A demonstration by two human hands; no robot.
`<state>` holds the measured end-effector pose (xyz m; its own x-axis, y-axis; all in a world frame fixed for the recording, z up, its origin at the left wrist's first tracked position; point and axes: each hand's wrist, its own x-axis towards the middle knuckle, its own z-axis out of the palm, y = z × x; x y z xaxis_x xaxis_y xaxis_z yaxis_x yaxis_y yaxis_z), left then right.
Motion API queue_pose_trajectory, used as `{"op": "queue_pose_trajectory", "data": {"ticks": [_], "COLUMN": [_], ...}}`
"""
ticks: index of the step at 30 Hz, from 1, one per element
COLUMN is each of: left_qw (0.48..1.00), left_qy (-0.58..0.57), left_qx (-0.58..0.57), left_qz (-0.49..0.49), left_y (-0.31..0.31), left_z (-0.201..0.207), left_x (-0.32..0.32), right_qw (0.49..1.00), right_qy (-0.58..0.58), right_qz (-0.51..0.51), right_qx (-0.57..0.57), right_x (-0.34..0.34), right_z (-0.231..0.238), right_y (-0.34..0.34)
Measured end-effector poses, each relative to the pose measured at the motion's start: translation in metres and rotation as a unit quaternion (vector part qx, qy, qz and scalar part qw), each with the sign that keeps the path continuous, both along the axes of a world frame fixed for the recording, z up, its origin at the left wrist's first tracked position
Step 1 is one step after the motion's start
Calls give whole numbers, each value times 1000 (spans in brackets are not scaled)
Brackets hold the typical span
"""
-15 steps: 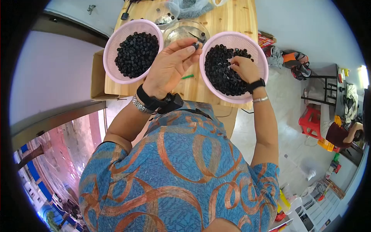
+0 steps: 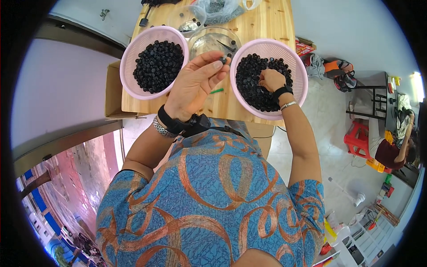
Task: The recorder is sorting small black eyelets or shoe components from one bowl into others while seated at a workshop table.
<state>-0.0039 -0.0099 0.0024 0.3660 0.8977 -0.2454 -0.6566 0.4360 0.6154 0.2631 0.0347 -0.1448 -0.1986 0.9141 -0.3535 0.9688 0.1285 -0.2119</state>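
Note:
My left hand is raised over the table between two pink baskets. Its thumb and fingertips pinch a small black cap. My right hand reaches into the right pink basket, fingers bent together down at the heap of small black caps. Whatever those fingers hold is hidden. The left pink basket carries another heap of black caps.
Behind my left hand lies a round clear tray with black tweezers. Farther back are a clear bowl and a plastic bag of small parts. A green stick rests on the wooden table. A person is at far right.
My right hand has shifted left within the right basket, its fingers drawing closer together. My left hand keeps its pinch on the cap and sits slightly lower in view.

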Motion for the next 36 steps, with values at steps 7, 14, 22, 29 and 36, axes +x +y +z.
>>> {"op": "queue_pose_trajectory", "data": {"ticks": [7, 14, 22, 29, 36], "left_qw": [999, 998, 996, 991, 988], "left_qy": [41, -16, -43, -53, -24], "left_qx": [26, 56, 61, 59, 87], "left_qz": [19, -8, -40, -105, -129], "left_y": [0, 0, -4, -2, 1], "left_z": [3, 8, 14, 24, 31], "left_x": [10, 30, 29, 18, 12], "right_qw": [793, 784, 793, 684, 703], "right_qy": [567, 446, 482, 701, 684], "right_qz": [-220, -30, -28, -72, -16], "right_qx": [40, 430, 371, 191, 195], "right_x": [-51, -95, -92, -91, -86], "right_z": [107, 156, 171, 177, 177], "right_y": [-41, -61, -73, -70, -66]}}
